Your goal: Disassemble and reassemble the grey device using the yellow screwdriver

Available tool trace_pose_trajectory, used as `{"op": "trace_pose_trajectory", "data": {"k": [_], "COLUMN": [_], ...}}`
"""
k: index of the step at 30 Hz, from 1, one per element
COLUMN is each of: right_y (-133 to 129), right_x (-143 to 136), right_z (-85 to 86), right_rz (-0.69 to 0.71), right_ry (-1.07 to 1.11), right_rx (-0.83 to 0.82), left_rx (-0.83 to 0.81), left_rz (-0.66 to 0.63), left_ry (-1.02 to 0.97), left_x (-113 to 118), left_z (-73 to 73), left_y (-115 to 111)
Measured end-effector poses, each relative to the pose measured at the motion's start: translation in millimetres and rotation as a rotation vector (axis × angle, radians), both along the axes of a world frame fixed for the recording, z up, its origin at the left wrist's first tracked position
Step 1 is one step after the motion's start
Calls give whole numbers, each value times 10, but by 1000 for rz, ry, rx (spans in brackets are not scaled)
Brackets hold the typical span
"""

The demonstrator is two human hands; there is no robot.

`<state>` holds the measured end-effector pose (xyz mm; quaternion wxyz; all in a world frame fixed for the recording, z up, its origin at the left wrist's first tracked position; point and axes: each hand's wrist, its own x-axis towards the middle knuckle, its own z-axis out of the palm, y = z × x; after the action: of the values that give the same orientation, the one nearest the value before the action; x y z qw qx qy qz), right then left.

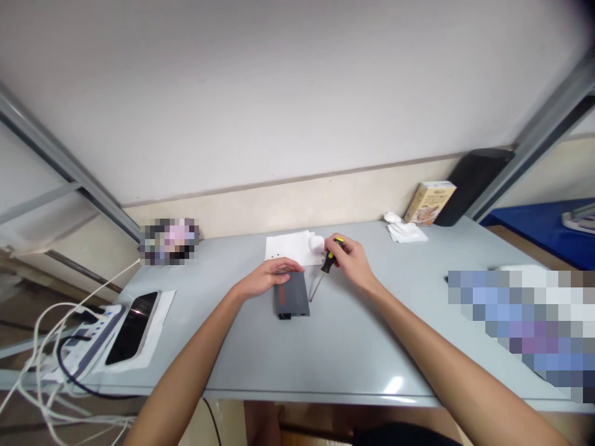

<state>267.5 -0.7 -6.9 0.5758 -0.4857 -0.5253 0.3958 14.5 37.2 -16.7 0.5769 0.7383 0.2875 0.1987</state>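
Note:
A flat dark grey box (292, 297) with a reddish stripe and black ports on its near end lies on the table. My left hand (267, 279) holds its far end, thumb on the near side and fingers stretched along the far edge. My right hand (351, 257) is closed around the black and yellow handle of a screwdriver (329, 265). The shaft slants down to the left, its tip beside the box's right side; contact I cannot tell. Behind the box, a white paper sheet (290, 244) carries a few tiny dark pieces, possibly screws. A small white object (317, 243) sits by my right fingers.
A phone (133, 328) lies on white paper at left, beside a power strip (93, 344) with tangled cables (39, 371). At back right stand a yellow carton (430, 203), crumpled tissue (405, 231) and a black cylinder (474, 186). Blurred items occupy both sides.

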Motion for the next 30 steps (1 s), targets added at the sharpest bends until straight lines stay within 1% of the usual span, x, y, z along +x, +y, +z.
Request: {"op": "trace_pose_trajectory", "data": {"k": [2,5,12,17,21,24,27,30], "right_y": [-16,-33,-38,-38,-30,-19,5,34], "right_x": [-30,-62,-62,-66,-66,-44,1,31], "right_z": [-9,-16,-28,-26,-18,-6,3,2], "right_rz": [56,105,135,152,138,120,38,-65], "right_ry": [-4,-23,-39,-37,-14,15,90,176], "right_rx": [2,21,22,20,22,2,-15,3], "left_rx": [-6,-12,-33,-29,-34,-4,72,164], "left_rz": [9,23,11,17,25,40,63,41], "left_ry": [6,6,-37,-27,-19,-19,32,96], "left_x": [4,10,7,5,11,19,38,79], "left_z": [-1,-6,-38,-32,-16,11,61,109], "left_y": [-1,2,21,24,20,-9,-59,-112]}}
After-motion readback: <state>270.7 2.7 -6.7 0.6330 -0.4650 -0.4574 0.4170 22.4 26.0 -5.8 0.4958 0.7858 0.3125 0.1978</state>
